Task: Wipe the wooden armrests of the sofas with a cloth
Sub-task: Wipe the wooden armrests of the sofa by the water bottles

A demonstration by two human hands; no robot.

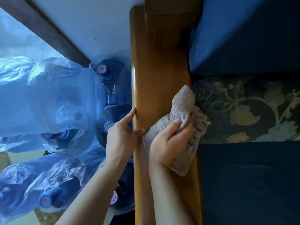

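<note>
Water jugs (pixel 103 70) sat bagged at nine o'clock; the left hand (pixel 121 137) braced the armrest (pixel 155 82) edge, fingers apart. The right hand (pixel 168 140) clamped the cloth (pixel 181 103) mid-rail, wiping underway; next stroke likely needs pushing toward twelve o'clock

Cloth (pixel 180 120) on armrest (pixel 155 82); water bottles (pixel 103 70) left, cushion (pixel 246 109) right.
</note>
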